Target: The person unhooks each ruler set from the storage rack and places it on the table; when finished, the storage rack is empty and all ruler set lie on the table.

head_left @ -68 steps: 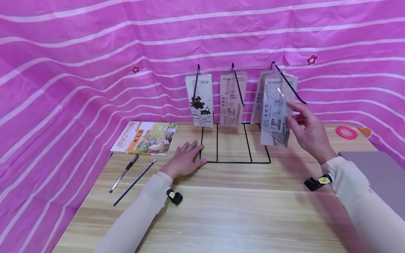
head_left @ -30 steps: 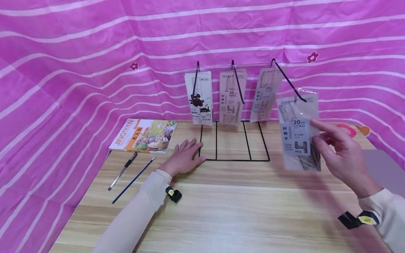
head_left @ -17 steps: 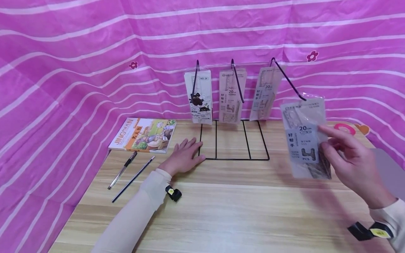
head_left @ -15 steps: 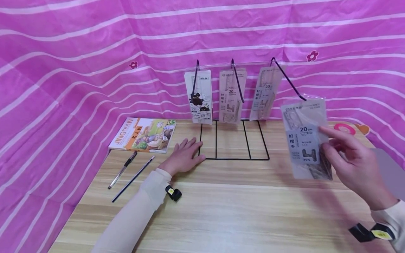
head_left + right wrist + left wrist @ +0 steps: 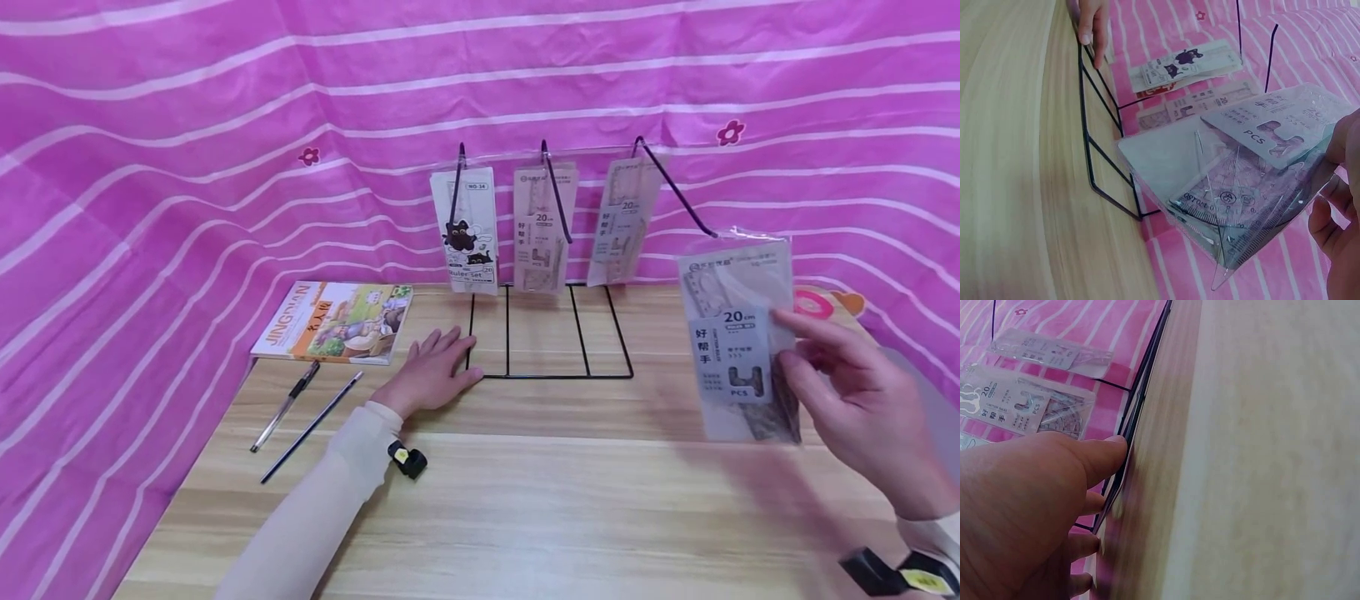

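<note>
Shifted rightward, glossy ruler packet (image 5: 738, 343), pinched by right hand (image 5: 868, 402), left hand (image 5: 427, 375) spread on wire base (image 5: 551, 377)

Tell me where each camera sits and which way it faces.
Head: worn on the head, facing forward and down at the wire rack; left hand, right hand and sleeves show.
Left wrist: on that wrist, looking past the left hand along the tabletop; only that hand shows.
Right wrist: on that wrist, looking at the held ruler packet; parts of both hands show.
Head and right wrist share the cat packet.
</note>
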Demonstrator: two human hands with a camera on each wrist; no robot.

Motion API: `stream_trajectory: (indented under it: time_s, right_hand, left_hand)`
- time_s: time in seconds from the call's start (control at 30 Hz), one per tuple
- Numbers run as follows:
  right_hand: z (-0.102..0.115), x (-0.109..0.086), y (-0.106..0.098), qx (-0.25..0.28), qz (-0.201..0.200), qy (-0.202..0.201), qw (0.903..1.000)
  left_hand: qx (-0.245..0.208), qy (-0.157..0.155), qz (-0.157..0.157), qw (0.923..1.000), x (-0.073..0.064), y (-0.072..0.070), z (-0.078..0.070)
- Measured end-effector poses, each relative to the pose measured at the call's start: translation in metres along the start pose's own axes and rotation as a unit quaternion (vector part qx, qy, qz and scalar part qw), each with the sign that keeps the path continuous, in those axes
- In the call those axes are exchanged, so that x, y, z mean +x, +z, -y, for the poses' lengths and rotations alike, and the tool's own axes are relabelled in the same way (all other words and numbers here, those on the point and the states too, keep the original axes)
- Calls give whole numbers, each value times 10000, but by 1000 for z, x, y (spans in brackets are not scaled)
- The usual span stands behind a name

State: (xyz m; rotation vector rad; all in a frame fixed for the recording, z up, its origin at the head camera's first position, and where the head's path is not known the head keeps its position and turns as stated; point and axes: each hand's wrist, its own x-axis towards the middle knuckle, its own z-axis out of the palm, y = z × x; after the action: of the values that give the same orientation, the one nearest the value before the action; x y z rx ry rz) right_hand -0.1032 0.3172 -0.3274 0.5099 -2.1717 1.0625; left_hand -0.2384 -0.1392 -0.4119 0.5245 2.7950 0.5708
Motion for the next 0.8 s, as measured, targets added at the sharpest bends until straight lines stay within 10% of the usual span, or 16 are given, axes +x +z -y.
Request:
stream_trajectory:
  time_s: [0.53,0.8]
  right_hand:
    - [-22,-5,-27,-982,574,1577,9809]
    - [-50,-10,-41,-1119,1188,1615,9733]
  left_hand:
    - [29,64,-90,9999,-1,-3,8]
    - [32,119,-51,9999,2,2,5]
